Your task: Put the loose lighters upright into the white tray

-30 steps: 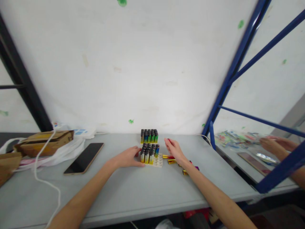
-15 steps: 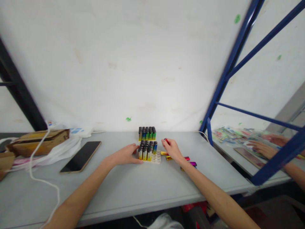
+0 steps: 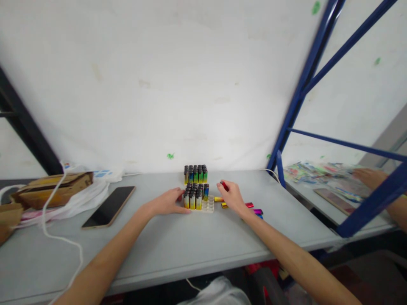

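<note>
A pale tray (image 3: 208,206) with round holes holds rows of upright lighters (image 3: 192,201), mostly yellow and silver with black tops. Its right-hand holes are bare. My left hand (image 3: 168,201) curves round the tray's left side, thumb along the front edge and fingers by the lighters. To the right of the tray, my right hand (image 3: 232,195) is closed on a red lighter (image 3: 224,185), partly hidden by the fingers. Beneath and beside that hand lie loose lighters, among them a yellow one (image 3: 218,199), a red one (image 3: 249,205) and a purple one (image 3: 258,212).
Behind the tray stands another block of upright lighters (image 3: 195,174), near the wall. A phone (image 3: 110,206), a cardboard box (image 3: 52,190) and a white cable (image 3: 65,242) are on the left. Blue frame posts (image 3: 294,99) rise at right, with another person's hand (image 3: 370,176) beyond.
The view has tilted and shifted slightly. My right hand still holds the red lighter, which shows a little more now; my left hand stays at the tray. The other person's hands have moved.
</note>
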### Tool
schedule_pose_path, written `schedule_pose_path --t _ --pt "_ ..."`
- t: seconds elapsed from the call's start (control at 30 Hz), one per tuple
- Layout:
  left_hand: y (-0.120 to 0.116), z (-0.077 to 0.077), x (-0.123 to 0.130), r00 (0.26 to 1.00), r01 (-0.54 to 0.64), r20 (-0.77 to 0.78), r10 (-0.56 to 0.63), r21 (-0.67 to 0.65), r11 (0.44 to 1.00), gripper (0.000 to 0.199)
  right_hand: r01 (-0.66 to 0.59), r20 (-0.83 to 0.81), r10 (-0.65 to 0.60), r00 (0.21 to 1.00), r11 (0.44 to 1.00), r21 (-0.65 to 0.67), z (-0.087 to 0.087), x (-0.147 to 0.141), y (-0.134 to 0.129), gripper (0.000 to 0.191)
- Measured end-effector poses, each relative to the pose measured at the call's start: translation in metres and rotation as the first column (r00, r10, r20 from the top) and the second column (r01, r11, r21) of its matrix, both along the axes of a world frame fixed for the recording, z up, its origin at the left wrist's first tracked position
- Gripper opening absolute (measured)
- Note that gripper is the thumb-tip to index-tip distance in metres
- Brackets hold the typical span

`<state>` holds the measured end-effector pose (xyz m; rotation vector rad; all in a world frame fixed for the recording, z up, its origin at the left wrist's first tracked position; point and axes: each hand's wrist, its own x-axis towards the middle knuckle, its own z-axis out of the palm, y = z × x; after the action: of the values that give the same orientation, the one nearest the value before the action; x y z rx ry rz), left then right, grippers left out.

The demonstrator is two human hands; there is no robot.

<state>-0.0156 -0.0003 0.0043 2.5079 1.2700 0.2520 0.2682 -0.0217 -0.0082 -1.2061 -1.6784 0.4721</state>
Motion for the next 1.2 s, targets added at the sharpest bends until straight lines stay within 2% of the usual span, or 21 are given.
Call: schedule_pose_path --t 0.07,0.23,0.37,0.47,0.6,0.7,0.83,1.0,1.1,1.2 --pt "0.001 -0.001 -0.001 1.0 0.004 0.005 -0.004 0.0 1.0 0.065 -0.014 0.006 0.014 1.0 1.0 0.023 0.002 0.0 -0.002 0.043" --pt "0.001 -0.002 0.0 1.0 0.009 0.023 -0.009 0.009 1.0 0.065 -0.142 0.108 0.139 0.984 0.99 0.022 0.003 -0.001 -0.004 0.039" --pt "-0.001 0.0 0.001 0.999 0.006 0.034 -0.007 0.008 1.0 0.065 -0.185 0.245 0.157 0.957 0.978 0.096 0.0 -0.001 -0.003 0.044" --pt "-0.001 0.0 0.001 0.999 0.012 0.035 -0.011 -0.006 1.0 0.067 -0.187 0.304 0.163 0.938 0.981 0.05 -0.002 -0.001 -0.003 0.046" --pt "0.0 -0.002 0.0 0.998 0.02 0.055 -0.018 -0.03 0.999 0.067 -0.129 0.276 0.113 0.954 0.991 0.039 -0.005 -0.004 -0.002 0.047" --pt "0.0 -0.003 0.0 0.997 0.022 0.073 -0.019 -0.041 0.999 0.068 -0.162 0.274 0.15 0.95 0.987 0.022 -0.008 -0.005 0.002 0.046" --pt "-0.001 -0.002 0.0 0.997 0.021 0.073 -0.017 -0.055 0.998 0.068 -0.271 0.354 0.259 0.899 0.962 -0.017 -0.01 -0.005 0.004 0.04" --pt "-0.004 0.002 0.001 0.996 0.021 0.09 -0.016 -0.062 0.998 0.066 -0.208 0.51 0.182 0.841 0.978 -0.006 -0.007 -0.006 0.003 0.046" --pt "-0.004 0.002 0.001 0.997 0.007 0.073 -0.004 -0.043 0.999 0.063 -0.256 0.462 0.242 0.853 0.966 -0.033 0.0 0.005 0.004 0.053" --pt "-0.002 0.0 0.001 0.998 0.003 0.06 -0.002 -0.018 1.0 0.065 -0.272 0.428 0.248 0.869 0.962 -0.005 0.01 0.029 0.009 0.054"
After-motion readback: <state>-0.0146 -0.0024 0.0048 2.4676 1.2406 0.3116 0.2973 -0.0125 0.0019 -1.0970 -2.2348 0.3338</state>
